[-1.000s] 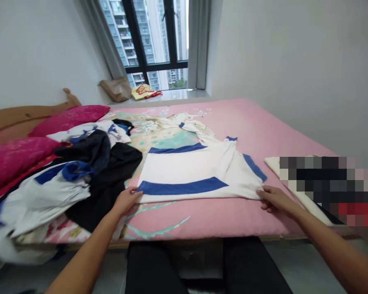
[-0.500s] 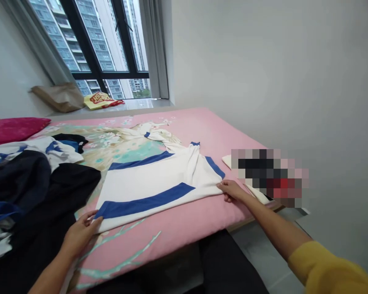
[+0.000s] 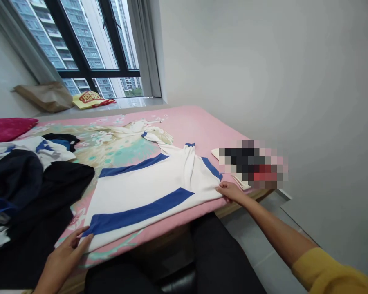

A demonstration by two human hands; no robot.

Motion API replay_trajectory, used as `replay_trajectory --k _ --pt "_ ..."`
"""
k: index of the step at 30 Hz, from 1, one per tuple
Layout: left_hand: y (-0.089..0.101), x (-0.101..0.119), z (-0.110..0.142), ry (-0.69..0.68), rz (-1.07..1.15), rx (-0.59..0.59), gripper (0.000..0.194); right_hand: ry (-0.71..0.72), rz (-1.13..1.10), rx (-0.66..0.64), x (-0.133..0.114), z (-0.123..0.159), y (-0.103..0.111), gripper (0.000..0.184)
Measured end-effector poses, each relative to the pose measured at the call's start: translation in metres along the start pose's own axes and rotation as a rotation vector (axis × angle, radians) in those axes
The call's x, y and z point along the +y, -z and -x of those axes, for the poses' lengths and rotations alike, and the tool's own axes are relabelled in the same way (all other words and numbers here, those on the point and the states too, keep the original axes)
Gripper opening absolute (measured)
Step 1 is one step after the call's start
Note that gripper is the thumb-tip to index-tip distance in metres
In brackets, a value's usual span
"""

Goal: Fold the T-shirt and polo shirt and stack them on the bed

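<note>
A white long-sleeved shirt with blue panels [image 3: 141, 183] lies spread out on the bed, its collar end toward the right. One sleeve, with a blue cuff, stretches back across the bedding. At the shirt's near left corner, my left hand [image 3: 64, 255] grips the hem between thumb and fingers. My right hand [image 3: 231, 192] pinches the near edge of the shirt at the right, close to a blue strip. The near long side of the garment runs straight between both hands, along the bed's front edge.
Heaped dark and white clothes [image 3: 27, 192] lie on the left, beside a magenta cushion [image 3: 10, 130]. A partly blurred pile of folded cloth [image 3: 242, 179] rests at the bed's right edge [image 3: 263, 194]. A paper bag [image 3: 46, 97] and a yellow bag [image 3: 88, 99] sit on the windowsill.
The shirt's near left corner has come closer to me with my left hand, toward the bed's front edge. My right hand keeps its hold; the camera view has shifted slightly.
</note>
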State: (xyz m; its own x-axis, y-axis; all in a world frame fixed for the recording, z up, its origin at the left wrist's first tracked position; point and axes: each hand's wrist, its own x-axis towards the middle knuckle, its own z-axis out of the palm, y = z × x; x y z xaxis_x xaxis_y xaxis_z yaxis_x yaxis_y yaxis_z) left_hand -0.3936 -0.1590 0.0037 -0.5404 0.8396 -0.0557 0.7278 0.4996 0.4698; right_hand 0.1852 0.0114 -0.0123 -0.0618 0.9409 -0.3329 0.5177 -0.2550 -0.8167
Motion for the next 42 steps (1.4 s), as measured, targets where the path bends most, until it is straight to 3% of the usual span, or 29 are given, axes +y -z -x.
replay_trajectory --k 4,10,14,21,28,33,38,42 --pt "-0.001 0.000 0.002 -0.018 -0.041 -0.058 0.067 -0.004 -0.069 0.002 -0.003 0.007 -0.001 0.023" --pt "-0.003 0.001 0.003 -0.032 -0.139 -0.016 0.069 -0.007 -0.211 0.007 0.000 0.025 -0.003 0.027" --pt "-0.001 0.005 -0.002 -0.013 -0.125 -0.016 0.068 0.007 -0.229 0.038 0.000 0.026 -0.006 0.019" --pt "0.006 0.013 0.020 -0.102 -0.094 0.092 0.057 0.060 -0.125 0.057 0.003 0.026 0.000 0.012" --pt "0.005 0.017 0.042 -0.059 -0.138 -0.001 0.056 0.045 0.067 0.129 0.005 0.037 0.008 0.022" --pt "0.012 0.024 0.030 -0.070 -0.133 -0.080 0.063 0.272 0.414 0.317 -0.010 0.030 0.014 0.024" --pt "0.005 0.027 0.018 0.001 -0.166 -0.078 0.060 0.617 0.453 0.296 -0.039 0.032 -0.022 0.027" --pt "-0.002 0.018 0.019 -0.001 -0.163 -0.054 0.055 0.760 0.490 0.315 -0.046 0.046 -0.051 0.025"
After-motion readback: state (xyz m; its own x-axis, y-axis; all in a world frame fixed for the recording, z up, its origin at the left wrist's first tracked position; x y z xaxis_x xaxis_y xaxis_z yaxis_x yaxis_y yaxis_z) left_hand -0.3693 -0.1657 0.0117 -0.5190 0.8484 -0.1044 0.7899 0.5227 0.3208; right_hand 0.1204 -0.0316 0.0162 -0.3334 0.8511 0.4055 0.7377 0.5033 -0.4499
